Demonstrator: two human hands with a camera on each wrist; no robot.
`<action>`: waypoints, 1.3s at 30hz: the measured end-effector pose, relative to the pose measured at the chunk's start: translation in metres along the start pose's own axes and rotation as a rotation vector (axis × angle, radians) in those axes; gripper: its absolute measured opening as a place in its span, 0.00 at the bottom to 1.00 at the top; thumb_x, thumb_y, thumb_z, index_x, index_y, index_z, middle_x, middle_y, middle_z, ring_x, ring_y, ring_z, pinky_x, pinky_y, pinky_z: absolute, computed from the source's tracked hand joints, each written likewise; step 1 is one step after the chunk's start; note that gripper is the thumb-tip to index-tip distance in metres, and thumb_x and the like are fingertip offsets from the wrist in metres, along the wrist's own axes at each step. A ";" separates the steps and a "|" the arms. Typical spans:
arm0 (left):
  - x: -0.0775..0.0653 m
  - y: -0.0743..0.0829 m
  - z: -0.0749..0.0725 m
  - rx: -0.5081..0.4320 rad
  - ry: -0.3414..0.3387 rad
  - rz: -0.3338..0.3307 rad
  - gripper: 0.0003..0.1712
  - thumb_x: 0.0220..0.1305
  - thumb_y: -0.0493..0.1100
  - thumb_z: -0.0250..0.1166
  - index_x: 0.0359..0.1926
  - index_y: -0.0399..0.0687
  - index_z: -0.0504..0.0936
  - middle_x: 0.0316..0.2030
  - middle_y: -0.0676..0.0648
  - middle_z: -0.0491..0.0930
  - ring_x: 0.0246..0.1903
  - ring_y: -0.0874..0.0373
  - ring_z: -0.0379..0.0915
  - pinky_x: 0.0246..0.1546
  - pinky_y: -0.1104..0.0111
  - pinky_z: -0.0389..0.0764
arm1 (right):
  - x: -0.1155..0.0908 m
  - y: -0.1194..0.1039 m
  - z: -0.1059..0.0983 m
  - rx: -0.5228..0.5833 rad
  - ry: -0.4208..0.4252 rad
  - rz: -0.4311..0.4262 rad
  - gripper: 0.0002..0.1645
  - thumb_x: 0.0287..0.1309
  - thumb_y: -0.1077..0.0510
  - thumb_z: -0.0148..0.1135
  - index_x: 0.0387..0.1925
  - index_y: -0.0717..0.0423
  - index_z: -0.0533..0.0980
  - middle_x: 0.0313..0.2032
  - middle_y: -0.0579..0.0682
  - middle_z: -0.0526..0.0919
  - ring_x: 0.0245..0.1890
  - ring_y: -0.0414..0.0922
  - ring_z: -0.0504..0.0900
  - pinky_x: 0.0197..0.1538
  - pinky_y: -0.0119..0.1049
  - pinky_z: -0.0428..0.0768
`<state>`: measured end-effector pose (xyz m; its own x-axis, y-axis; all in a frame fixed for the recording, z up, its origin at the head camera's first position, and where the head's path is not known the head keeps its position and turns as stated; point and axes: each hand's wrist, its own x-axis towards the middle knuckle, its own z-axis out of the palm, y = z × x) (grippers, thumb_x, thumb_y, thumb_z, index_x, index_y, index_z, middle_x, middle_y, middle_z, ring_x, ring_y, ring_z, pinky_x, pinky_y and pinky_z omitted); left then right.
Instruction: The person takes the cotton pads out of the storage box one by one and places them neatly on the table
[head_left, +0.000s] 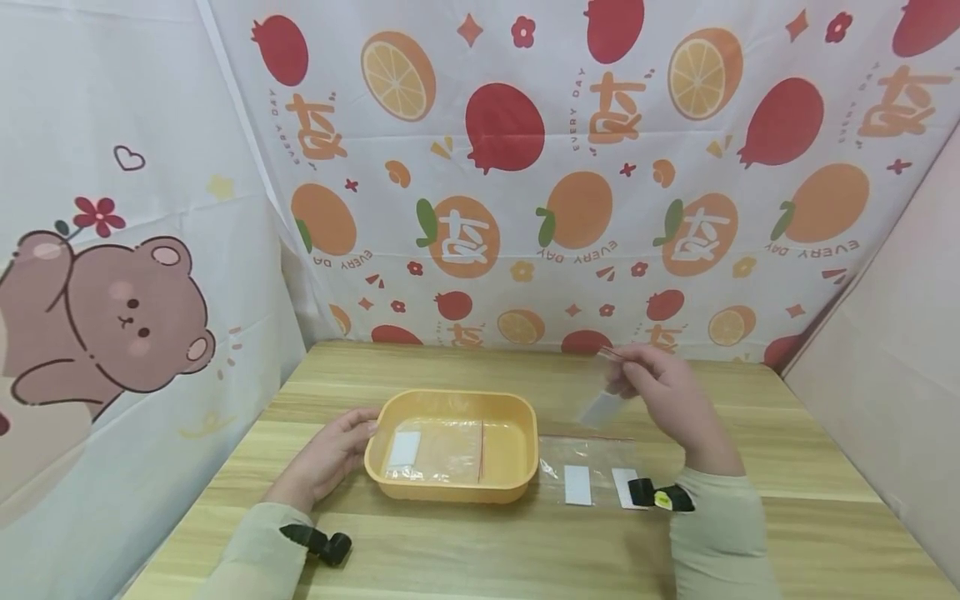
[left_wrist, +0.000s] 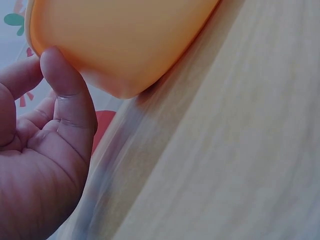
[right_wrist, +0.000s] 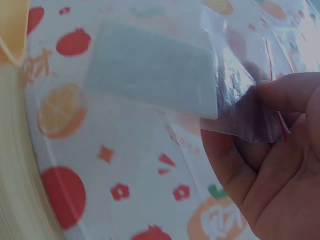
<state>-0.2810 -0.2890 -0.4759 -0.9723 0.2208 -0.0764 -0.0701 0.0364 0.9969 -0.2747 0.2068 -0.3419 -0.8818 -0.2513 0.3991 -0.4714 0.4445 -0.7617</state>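
A yellow plastic tray [head_left: 453,492] with raised sides stands on the wooden table, a clear zip bag [head_left: 450,450] with a white patch lying flat inside it. My left hand [head_left: 341,454] holds the tray at its left end, with the thumb [left_wrist: 65,75] against the outer wall near the rim. Up above the table, right of the tray, my right hand [head_left: 663,392] pinches another clear zip bag [right_wrist: 235,95] by its red-lined top edge. That bag hangs tilted, its white patch [right_wrist: 155,70] at the lower end.
Right of the tray, clear zip bags [head_left: 551,471] with white patches lie flat on the table [head_left: 465,550], partly overlapped by the right wrist strap [head_left: 662,495]. A fruit-printed cloth [head_left: 502,200] hangs behind the table, and a bear-printed one [head_left: 135,317] at the left.
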 end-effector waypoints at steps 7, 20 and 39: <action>0.001 0.000 0.001 0.011 -0.011 0.002 0.33 0.79 0.46 0.55 0.72 0.28 0.58 0.64 0.30 0.68 0.52 0.51 0.77 0.51 0.60 0.82 | -0.012 0.022 -0.027 -0.145 -0.063 0.080 0.14 0.76 0.58 0.53 0.52 0.57 0.82 0.35 0.50 0.84 0.32 0.44 0.85 0.39 0.37 0.84; -0.001 0.002 0.002 -0.003 -0.016 -0.001 0.32 0.79 0.47 0.55 0.71 0.28 0.59 0.61 0.31 0.71 0.50 0.51 0.79 0.48 0.61 0.83 | -0.034 0.076 -0.055 -0.281 -0.335 0.281 0.15 0.67 0.67 0.54 0.47 0.57 0.84 0.33 0.48 0.82 0.30 0.46 0.78 0.32 0.40 0.79; -0.002 0.003 0.002 0.022 -0.022 0.006 0.34 0.79 0.48 0.55 0.72 0.27 0.58 0.60 0.32 0.73 0.51 0.51 0.79 0.48 0.60 0.83 | -0.039 0.130 -0.028 -0.415 -0.293 0.448 0.14 0.65 0.67 0.55 0.43 0.54 0.85 0.41 0.52 0.83 0.38 0.48 0.78 0.44 0.50 0.78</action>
<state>-0.2788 -0.2877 -0.4728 -0.9676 0.2420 -0.0716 -0.0597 0.0560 0.9966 -0.3021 0.2987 -0.4420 -0.9806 -0.1624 -0.1094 -0.0787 0.8386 -0.5391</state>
